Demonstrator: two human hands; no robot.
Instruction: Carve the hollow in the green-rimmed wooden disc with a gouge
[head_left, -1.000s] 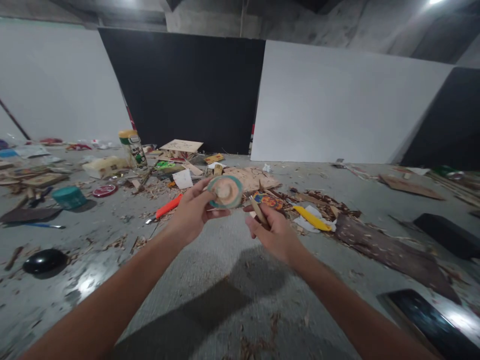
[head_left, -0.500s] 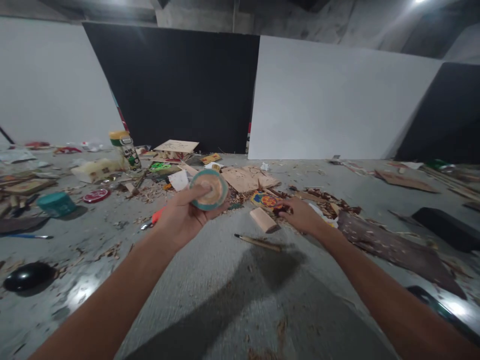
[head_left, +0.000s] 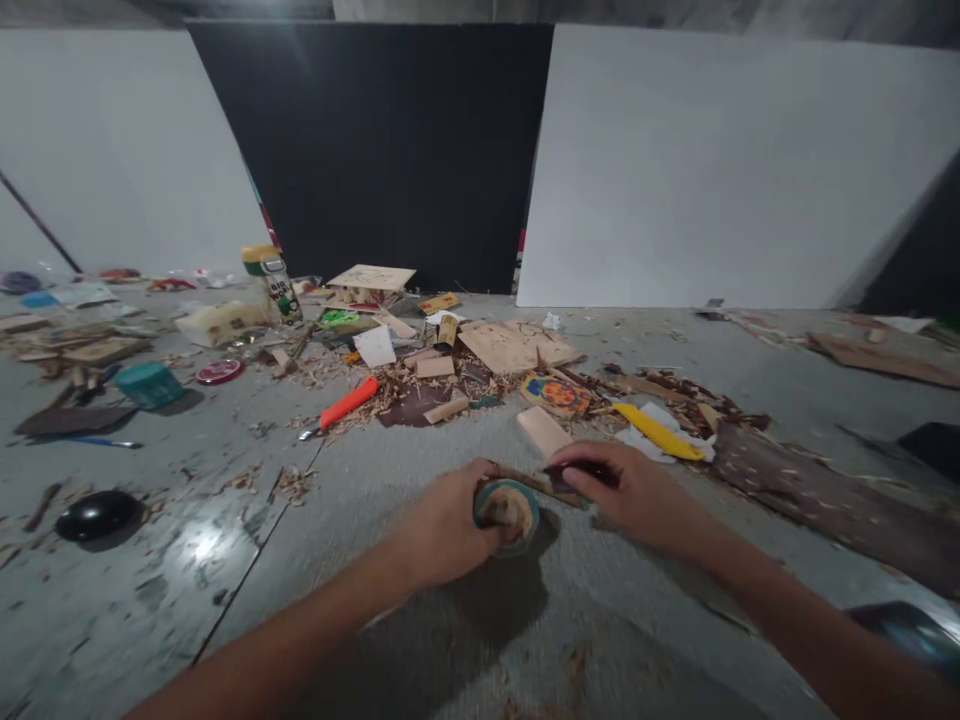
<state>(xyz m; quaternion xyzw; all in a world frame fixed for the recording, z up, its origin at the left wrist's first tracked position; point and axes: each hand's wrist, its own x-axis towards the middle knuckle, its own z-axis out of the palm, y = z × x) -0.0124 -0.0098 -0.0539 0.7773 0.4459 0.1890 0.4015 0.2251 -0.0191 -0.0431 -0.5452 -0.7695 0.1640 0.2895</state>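
My left hand (head_left: 442,525) is closed round a round wooden disc with a teal rim (head_left: 508,510), held low over the grey floor (head_left: 360,600). Just right of the disc, my right hand (head_left: 637,497) is pinched on a small dark tool (head_left: 589,470), whose tip points at the disc's upper edge. A thin brown pencil-like stick (head_left: 525,478) lies across just behind the disc, between the two hands. I cannot tell whether the tool touches the disc.
Behind the hands lie a wooden block (head_left: 544,430), a colourful painted disc (head_left: 555,393), a yellow cutter (head_left: 656,430), an orange cutter (head_left: 345,403) and wood shavings. A teal tub (head_left: 148,383) and a black round object (head_left: 96,513) sit left. Dark bark (head_left: 825,500) lies right.
My right hand put down the stick, reached forward to the clutter and came back gripping a dark tool. My left hand lowered the disc towards the floor. The view tilted down.
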